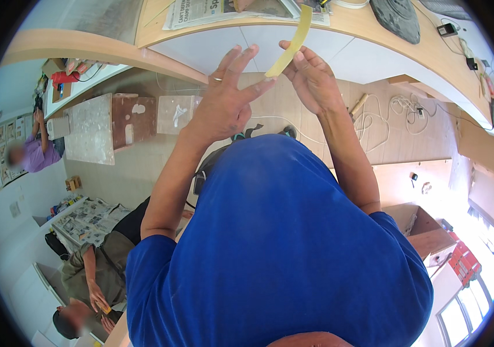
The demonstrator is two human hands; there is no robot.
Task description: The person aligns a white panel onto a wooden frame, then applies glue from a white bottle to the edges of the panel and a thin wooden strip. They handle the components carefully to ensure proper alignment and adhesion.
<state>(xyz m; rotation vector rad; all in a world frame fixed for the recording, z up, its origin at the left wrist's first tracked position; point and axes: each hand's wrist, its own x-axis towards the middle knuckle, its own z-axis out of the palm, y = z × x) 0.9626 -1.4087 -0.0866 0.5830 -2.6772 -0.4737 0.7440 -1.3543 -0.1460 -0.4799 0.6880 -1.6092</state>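
A narrow yellow strip [291, 53], which looks like masking tape, slants in the air in front of the worktop's front edge. My right hand [315, 81] pinches it near its middle between thumb and fingers. The upper end of the strip curves over the worktop. My left hand [223, 101] has its fingers spread, with a ring on one of them. One stretched fingertip of that hand meets the strip's lower end; whether the tape sticks to it I cannot tell.
Newspaper [200, 14] and a dark, dusty flat object [396, 20] lie on the worktop [160, 26]. White cord [374, 124] coils on the floor at right. Wooden boxes [93, 127] stand at left. Two other people are at left, one seated low by a newspaper-covered surface [87, 222].
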